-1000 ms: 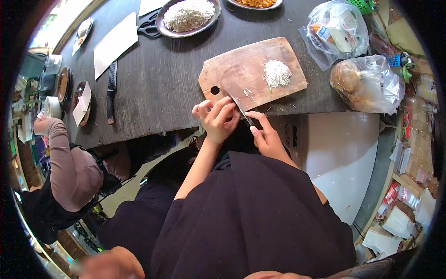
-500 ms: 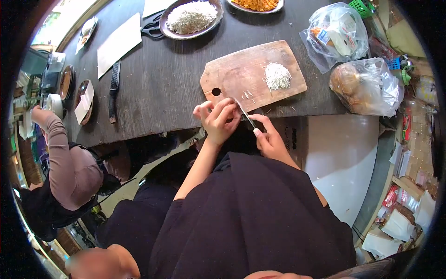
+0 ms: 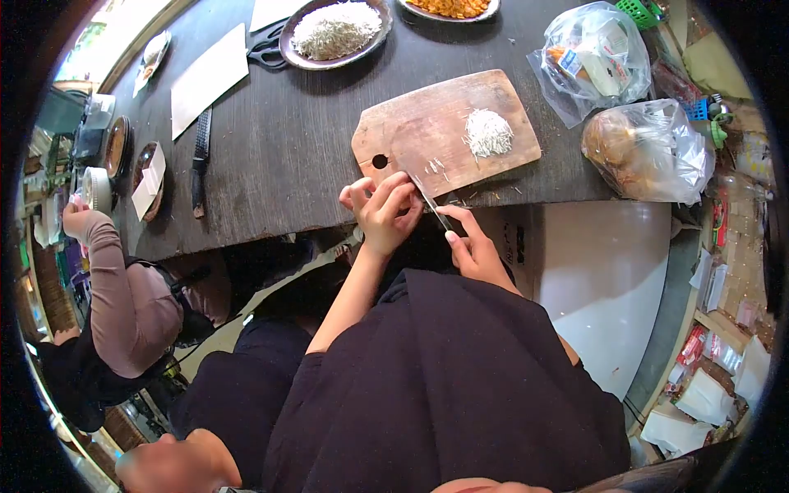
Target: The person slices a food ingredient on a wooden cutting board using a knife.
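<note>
A wooden cutting board [image 3: 444,115] lies at the table's near edge, with a pile of thin white shreds [image 3: 488,133] on its right part and a few loose slivers near the middle. My right hand [image 3: 474,245] grips a knife [image 3: 430,201] whose blade points up and left over the board's near edge. Beside the blade is my left hand [image 3: 386,212], its fingers curled in at the board's lower left corner, below the hole. Whatever its fingertips pinch is too small to make out.
Beyond the board stand a plate of white shreds [image 3: 337,31] and a plate of orange food [image 3: 452,6]. Two plastic bags [image 3: 593,53] [image 3: 649,149] sit at right. At left lie a black-handled grater [image 3: 200,160], white paper [image 3: 209,82] and dishes. Two other people are at left.
The knife blade has tilted slightly between frames while staying by my left fingertips. The view has shifted a little. At far left, a co-worker's hand has moved slightly.
</note>
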### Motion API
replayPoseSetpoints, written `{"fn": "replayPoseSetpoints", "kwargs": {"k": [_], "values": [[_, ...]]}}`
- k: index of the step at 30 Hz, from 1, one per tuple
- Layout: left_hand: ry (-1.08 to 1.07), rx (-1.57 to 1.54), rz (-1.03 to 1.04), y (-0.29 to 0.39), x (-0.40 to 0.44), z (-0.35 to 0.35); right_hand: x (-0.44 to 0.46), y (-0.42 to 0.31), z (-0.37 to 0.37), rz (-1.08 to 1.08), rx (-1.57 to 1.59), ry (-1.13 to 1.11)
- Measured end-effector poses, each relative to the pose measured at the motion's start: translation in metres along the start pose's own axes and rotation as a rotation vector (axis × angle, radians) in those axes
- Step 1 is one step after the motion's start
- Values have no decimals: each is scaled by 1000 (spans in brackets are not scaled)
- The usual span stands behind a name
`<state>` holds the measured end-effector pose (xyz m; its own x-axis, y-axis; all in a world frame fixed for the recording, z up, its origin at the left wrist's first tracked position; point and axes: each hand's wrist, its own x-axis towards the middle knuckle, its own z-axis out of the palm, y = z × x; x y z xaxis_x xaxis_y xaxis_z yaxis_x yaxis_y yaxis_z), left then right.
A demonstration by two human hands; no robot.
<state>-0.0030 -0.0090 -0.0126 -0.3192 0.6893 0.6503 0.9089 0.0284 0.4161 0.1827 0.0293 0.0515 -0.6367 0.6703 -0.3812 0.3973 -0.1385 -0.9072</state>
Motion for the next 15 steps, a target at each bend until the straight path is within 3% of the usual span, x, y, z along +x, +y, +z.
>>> {"fn": "replayPoseSetpoints", "kwargs": {"k": [15], "values": [[-6,28,-3,0,0,0,0,-5,-1,79,74,-26]]}}
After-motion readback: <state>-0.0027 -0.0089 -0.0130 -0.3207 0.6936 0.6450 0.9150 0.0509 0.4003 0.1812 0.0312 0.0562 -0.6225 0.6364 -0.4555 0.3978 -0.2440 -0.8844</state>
